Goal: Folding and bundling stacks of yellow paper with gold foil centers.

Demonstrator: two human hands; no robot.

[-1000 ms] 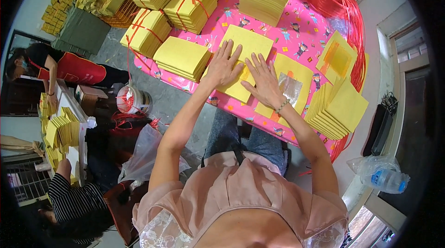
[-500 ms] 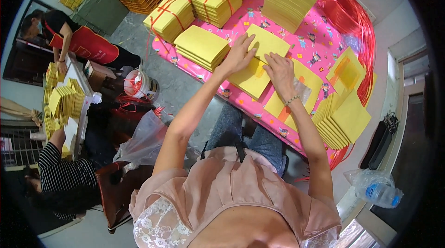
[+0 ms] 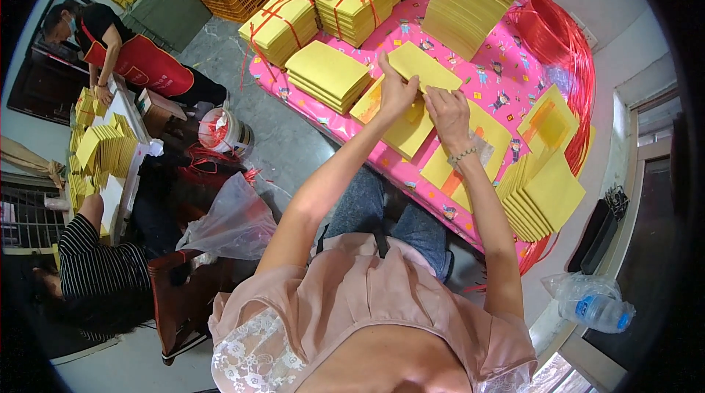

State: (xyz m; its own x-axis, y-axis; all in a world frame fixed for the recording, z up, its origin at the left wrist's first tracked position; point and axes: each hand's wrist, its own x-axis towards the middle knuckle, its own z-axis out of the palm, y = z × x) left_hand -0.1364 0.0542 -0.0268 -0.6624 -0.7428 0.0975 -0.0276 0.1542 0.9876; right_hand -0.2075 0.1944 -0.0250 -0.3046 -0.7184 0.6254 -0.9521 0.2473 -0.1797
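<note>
The yellow sheet (image 3: 427,65) lies over the pink cloth (image 3: 498,62). Left hand (image 3: 397,95) is half-curled at its left end, right hand (image 3: 449,115) bent over its near edge; whether either pinches cannot be told. That spacing presumably keeps the edge even. Left of the sheet sits a low pile (image 3: 328,73), apparently for reach; farther left, red ties (image 3: 277,8) keep bundles (image 3: 290,34) square; well right, a fanned pile (image 3: 549,181).
</note>
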